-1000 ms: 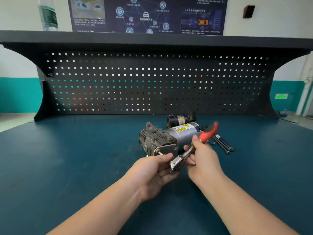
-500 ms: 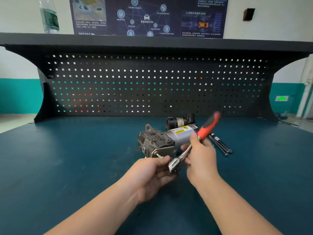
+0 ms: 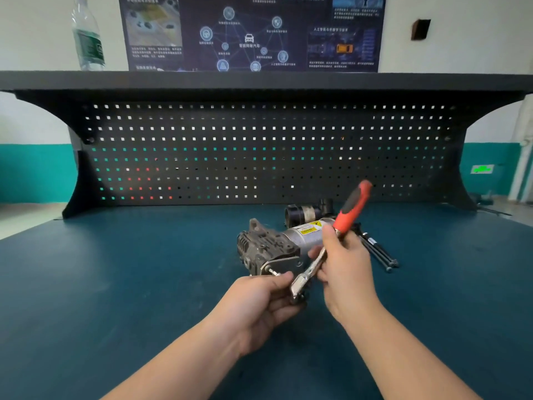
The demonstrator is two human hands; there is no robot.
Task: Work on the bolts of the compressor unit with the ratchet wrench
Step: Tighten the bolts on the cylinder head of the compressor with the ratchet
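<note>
The left hand (image 3: 261,306) has its fingers curled under and around the chrome head of the ratchet wrench (image 3: 326,249), thumb on top beside a bolt (image 3: 274,272) that juts from the near plate of the compressor unit (image 3: 277,246); the right hand (image 3: 344,272) grips the wrench's steel shank where the red-and-black handle begins, fingers wrapped round it, the handle tilting up and away to the right. The compressor unit lies on its side on the dark blue-green bench (image 3: 115,284), just beyond both hands; its silver cylinder carries a yellow warning label (image 3: 311,228), the print too small to read. Loose long bolts (image 3: 379,254) lie on the bench to the right of the unit; a dark cylindrical part (image 3: 305,212) sits behind it. On the shelf over the pegboard (image 3: 259,151) stands a clear plastic bottle (image 3: 88,39) with a green label, its contents not discernible; the wall poster (image 3: 251,33) has Chinese text, blurred.
</note>
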